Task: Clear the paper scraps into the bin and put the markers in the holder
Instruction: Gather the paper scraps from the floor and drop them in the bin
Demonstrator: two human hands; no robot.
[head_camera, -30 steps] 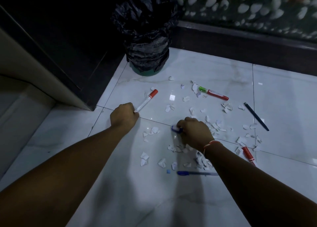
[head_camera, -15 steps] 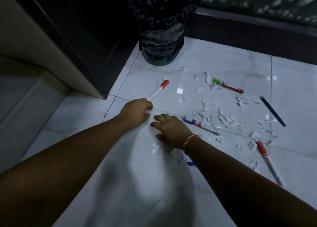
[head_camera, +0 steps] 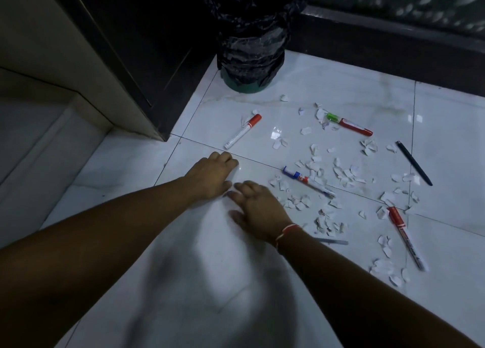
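The paper scraps [head_camera: 341, 174] lie scattered on the white floor tiles [head_camera: 328, 90], mostly in a loose field at about 3 o'clock from the two hands, with a small cluster just beside the right hand [head_camera: 258, 208] at its 3 o'clock side. Among them lies a blue-capped marker [head_camera: 308, 181], its long axis running from 10 o'clock to 4 o'clock, cap end toward the hands. A red-capped white marker [head_camera: 242, 131] lies at 12 o'clock from the left hand [head_camera: 210, 173], near but apart from the fingertips, its long axis going from 7 o'clock up to 1 o'clock. The bin [head_camera: 252, 56], lined with a black bag, stands farther at 12 o'clock. A holder I cannot find in the view.

I judge that the coming move depends on this: the scraps are nearest to the right hand, while the white marker is nearer to the left hand.

Both hands are palm down, low over the floor, almost touching each other. The left fingers are held together and slightly bent; the right fingers are a little spread and relaxed. Whether scraps are under the palms I cannot tell. Both forearms reach forward from 6 o'clock.

Further markers lie at 2 and 4 o'clock: a green-capped red marker [head_camera: 349, 124], a black pen [head_camera: 414, 162] and a red marker [head_camera: 405, 237].
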